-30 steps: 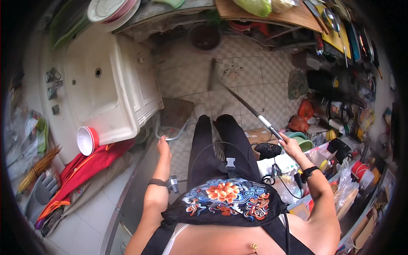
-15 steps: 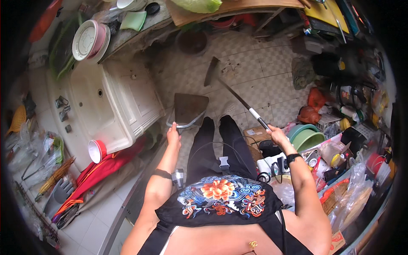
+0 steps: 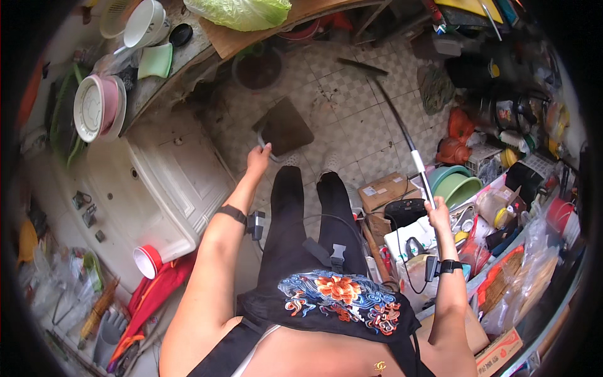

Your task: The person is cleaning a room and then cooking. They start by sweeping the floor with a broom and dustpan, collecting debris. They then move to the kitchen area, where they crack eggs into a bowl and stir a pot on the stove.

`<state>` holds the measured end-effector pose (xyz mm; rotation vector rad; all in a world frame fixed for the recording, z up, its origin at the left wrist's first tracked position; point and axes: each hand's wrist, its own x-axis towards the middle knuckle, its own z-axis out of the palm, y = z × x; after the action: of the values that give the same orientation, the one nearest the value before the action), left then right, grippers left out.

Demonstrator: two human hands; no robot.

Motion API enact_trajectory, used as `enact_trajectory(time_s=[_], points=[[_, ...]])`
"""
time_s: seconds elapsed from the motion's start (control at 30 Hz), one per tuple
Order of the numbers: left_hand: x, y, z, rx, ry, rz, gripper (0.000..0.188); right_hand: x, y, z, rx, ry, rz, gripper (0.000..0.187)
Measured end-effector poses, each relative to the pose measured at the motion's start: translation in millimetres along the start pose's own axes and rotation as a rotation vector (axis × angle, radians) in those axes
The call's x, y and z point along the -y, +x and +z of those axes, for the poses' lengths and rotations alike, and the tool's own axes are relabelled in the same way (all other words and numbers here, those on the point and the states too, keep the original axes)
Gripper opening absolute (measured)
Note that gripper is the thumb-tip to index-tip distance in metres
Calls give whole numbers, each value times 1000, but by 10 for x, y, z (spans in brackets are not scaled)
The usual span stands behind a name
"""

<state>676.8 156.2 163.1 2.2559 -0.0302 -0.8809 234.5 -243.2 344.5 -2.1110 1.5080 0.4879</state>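
Dustpan (image 3: 286, 129) sits low over the tiled floor (image 3: 352, 125), its handle gripped by the outstretched left hand (image 3: 257, 158). Right hand (image 3: 438, 217) (raised, elbow bent) is closed around the broom (image 3: 402, 135), slanting ahead.

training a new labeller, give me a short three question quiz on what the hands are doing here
1. True or false: the left hand grips the dark dustpan by its handle.
2. What does the right hand hold? A) red cup B) long broom C) cabbage
3. Fill in: the broom head rests on the tiled ____.

Key: 1 true. 2 B, the long broom. 3 floor.
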Motion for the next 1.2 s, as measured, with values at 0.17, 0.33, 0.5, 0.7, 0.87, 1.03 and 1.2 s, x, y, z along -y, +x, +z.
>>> enact_trajectory(time_s=[0.17,0.33,0.5,0.7,0.87,1.03,1.2], points=[[138,613,169,89,88,88,48,657,198,338,93,343,313,45],[-47,777,128,179,251,92,53,1103,464,934,197,465,473,48],[-74,1075,121,183,262,163,56,1119,-424,1909,177,174,295,52],[-34,1040,191,241,253,150,60,1678,-1975,2135,431,275,317,55],[-54,1118,198,251,219,177,59,2146,-2160,1349,850,735,495,50],[-196,1086,158,329,132,144,56,2279,-2639,838,841,771,587,52],[-315,978,-93,343,129,141,50,2082,-2761,682,678,785,690,57]])
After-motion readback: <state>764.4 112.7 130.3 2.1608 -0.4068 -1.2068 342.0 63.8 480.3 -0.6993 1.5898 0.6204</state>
